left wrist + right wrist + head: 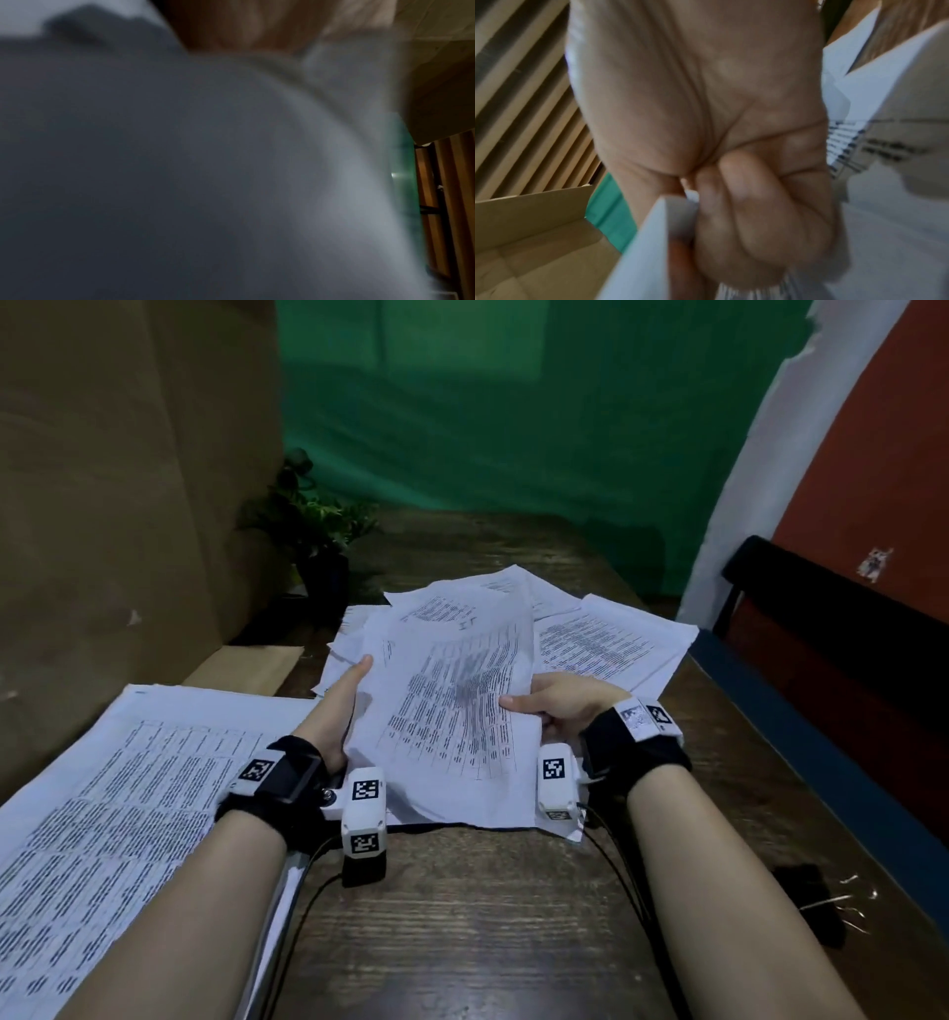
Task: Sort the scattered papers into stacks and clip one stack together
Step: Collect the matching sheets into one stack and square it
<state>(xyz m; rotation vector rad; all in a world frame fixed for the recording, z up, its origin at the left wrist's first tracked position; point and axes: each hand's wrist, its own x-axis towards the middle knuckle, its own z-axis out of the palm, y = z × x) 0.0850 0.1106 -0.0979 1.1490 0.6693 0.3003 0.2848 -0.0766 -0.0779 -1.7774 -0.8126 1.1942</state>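
Two hands are holding a bundle of printed sheets [452,706] raised above the wooden table [462,891]. The right hand [560,703] is pinching the bundle's right edge, thumb on top and fingers [744,205] curled beneath. The left hand [336,711] is lying along the left edge, thumb extended; its grip is hidden. More scattered papers [611,644] are lying behind the bundle, and a sorted stack [118,793] is resting at the left. Loose paper clips [842,901] are lying near the table's right edge.
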